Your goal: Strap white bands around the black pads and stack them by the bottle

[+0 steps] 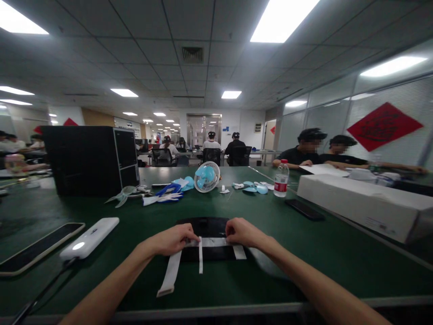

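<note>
White strap point(215, 242), pinched by left grip point(176, 238) and right grip point(244, 232), clears the table edge point(209, 311).

Matt, cloth-like white strap point(171, 271)

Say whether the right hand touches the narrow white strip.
Apart. In the head view, a stretch of white band shows between the right hand and narrow white strip.

Both hands point(174, 239) touch the white strap point(214, 242).
</note>
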The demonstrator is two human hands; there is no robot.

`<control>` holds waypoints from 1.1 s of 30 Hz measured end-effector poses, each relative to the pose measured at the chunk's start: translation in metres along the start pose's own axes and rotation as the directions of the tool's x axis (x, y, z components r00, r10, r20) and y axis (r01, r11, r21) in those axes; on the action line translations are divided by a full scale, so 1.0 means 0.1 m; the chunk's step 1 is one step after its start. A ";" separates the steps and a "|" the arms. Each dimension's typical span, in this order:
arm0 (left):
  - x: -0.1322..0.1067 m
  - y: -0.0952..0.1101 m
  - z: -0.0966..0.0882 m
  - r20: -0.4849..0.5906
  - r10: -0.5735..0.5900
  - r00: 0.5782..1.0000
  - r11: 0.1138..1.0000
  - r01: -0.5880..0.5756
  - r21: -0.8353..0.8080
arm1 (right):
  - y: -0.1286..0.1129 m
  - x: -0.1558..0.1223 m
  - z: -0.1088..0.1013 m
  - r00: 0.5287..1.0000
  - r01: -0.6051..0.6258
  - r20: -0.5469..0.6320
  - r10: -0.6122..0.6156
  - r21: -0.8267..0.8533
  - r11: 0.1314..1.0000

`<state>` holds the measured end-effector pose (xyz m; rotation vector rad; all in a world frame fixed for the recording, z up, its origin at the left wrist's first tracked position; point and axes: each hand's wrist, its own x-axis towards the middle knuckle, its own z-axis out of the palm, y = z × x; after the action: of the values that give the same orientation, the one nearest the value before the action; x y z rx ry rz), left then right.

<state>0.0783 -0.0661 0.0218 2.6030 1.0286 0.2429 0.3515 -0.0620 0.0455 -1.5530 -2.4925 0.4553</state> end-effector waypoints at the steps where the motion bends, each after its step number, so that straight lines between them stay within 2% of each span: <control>1: 0.00 -0.01 0.01 0.001 -0.004 1.000 1.000 0.004 0.004 | -0.02 -0.01 0.00 0.999 0.025 -0.021 -0.025 -0.013 1.000; 4: 0.01 -0.04 0.02 0.000 -0.016 1.000 1.000 0.016 0.011 | -0.11 -0.03 0.07 0.973 0.209 -0.086 -0.212 -0.045 0.977; 7: 0.02 -0.05 0.04 -0.006 -0.018 1.000 1.000 0.018 0.006 | -0.23 -0.06 0.21 0.886 0.449 -0.100 -0.453 -0.060 0.891; 10: 0.03 -0.06 0.06 -0.022 -0.010 1.000 1.000 0.010 0.003 | -0.33 -0.08 0.35 0.818 0.565 -0.071 -0.570 -0.082 0.821; 16: 0.03 -0.08 0.06 -0.046 0.012 0.999 1.000 -0.011 0.007 | -0.42 -0.10 0.46 0.811 0.561 -0.062 -0.582 -0.202 0.803; 26: 0.04 -0.05 0.08 -0.063 0.010 0.998 1.000 -0.010 0.003 | -0.41 -0.28 0.51 0.718 0.660 -0.025 -0.696 -0.292 0.692; 33: 0.04 -0.06 0.08 -0.071 0.027 0.997 1.000 -0.027 0.000 | -0.40 -0.29 0.52 0.686 0.683 -0.006 -0.727 -0.340 0.647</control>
<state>0.0794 -0.0609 0.0118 2.6262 1.0173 0.3444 0.3148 -0.1132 0.0114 -0.4974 -2.8648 -0.1860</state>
